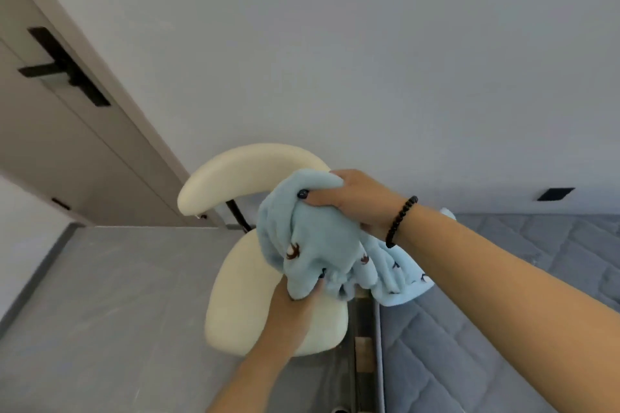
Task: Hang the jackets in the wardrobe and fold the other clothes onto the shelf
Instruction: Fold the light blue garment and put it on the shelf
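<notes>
A fluffy light blue garment (312, 238) with small brown and dark printed marks is bunched up above a cream chair (255, 295). My right hand (355, 198), with a black bead bracelet on its wrist, grips the garment's top edge near the chair's backrest. My left hand (295, 298) grips the garment's lower bunched end over the chair seat. Part of the cloth trails to the right onto the bed's edge. No wardrobe or shelf is in view.
A grey quilted mattress (503, 312) fills the lower right. A beige door (60, 131) with a black handle stands at the left. Grey tiled floor (117, 312) lies around the chair, and a plain white wall (335, 60) is behind it.
</notes>
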Tool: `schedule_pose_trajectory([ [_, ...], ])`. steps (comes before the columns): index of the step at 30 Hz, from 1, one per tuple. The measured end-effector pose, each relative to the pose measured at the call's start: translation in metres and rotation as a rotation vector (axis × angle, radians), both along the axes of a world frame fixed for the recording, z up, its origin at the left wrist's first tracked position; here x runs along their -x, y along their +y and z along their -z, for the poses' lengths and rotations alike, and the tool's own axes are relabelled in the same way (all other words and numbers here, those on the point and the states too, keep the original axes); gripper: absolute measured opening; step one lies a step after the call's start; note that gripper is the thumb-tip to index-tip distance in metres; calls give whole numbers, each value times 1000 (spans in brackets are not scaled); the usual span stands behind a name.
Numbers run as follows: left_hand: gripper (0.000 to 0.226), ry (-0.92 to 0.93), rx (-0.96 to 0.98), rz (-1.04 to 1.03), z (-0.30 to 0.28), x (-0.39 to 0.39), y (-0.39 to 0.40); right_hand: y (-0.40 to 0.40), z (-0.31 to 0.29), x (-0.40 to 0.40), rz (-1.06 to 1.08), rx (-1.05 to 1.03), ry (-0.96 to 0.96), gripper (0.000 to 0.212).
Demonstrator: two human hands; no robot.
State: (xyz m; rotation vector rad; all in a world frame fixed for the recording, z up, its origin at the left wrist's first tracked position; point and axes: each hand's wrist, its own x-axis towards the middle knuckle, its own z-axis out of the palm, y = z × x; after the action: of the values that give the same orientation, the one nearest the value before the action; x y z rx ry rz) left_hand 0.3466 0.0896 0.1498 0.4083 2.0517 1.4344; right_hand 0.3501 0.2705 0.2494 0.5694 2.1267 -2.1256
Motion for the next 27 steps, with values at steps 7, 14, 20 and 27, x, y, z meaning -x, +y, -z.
schedule_pose_trajectory([
  [7, 13, -75, -351, -546, -79, 32, -93, -72, -59, 32, -127, 119, 95, 24],
  [14, 27, 38, -455, -693, -166, 19, -223, -201, -114, 49, -285, -459, 238, 78],
  [20, 34, 187, -350, -591, -210, -31, -355, -342, -180, 28, -611, -520, 621, 55],
  [27, 29, 234, -312, -608, -235, -117, -501, -514, -194, -25, -1174, -387, 726, 66],
])
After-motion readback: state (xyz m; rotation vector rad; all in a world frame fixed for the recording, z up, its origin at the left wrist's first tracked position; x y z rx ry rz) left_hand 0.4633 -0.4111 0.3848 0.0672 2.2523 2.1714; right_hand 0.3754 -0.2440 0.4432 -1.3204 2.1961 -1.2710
